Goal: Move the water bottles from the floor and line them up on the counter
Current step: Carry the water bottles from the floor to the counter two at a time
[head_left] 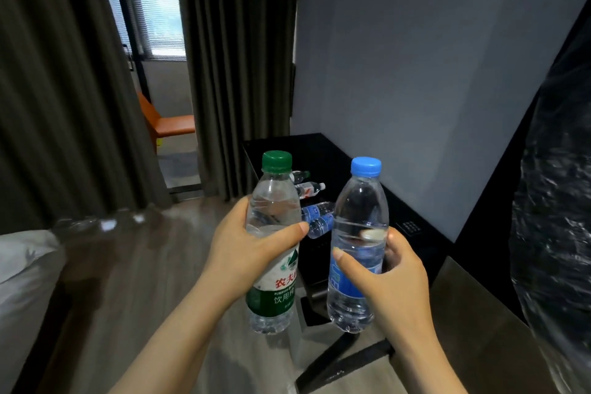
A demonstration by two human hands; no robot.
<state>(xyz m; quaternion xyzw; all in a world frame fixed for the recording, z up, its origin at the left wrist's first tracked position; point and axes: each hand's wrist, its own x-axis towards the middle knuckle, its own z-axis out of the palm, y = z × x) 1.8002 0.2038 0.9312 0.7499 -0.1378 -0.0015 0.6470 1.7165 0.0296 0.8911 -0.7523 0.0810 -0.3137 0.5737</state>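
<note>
My left hand [252,249] grips a clear bottle with a green cap and green label [273,291], held upright in mid-air. My right hand [390,272] grips a clear bottle with a blue cap and blue label [358,201], also upright, beside the first. Behind them, several bottles lie on their sides on the low black counter [323,150]: a green-capped one [300,175], a white-capped one [309,189] and two blue-labelled ones [318,210].
Dark curtains [236,73] hang at the left and centre, with an orange chair [169,125] behind them. A bed corner [25,269] sits at the lower left. A black panel and crinkled plastic [556,201] fill the right. The floor is wood.
</note>
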